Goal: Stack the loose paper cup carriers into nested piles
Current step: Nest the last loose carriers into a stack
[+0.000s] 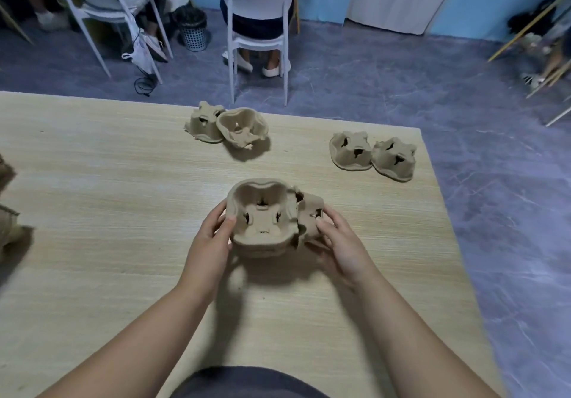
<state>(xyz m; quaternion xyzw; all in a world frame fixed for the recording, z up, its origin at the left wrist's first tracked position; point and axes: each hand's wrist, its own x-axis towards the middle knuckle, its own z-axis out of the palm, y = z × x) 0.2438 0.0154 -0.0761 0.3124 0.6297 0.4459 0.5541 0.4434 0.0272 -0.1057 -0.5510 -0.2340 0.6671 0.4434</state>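
Mid-stack, over the surface (123,181) toward its right edge: our left grip (213,237) clamps the nested pile (262,218), our right grip (340,243) clamps seemingly one loose carrier (310,215). Next we must align and seat it.

Matt pulp carriers (262,218), woodgrain table (123,181)

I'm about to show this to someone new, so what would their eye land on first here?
First, the left hand and right hand gripping a nested pile of cup carriers from either side, at the middle of the wooden table. Next, the far pair of loose carriers near the table's far edge and the right pair of loose carriers toward its right edge.
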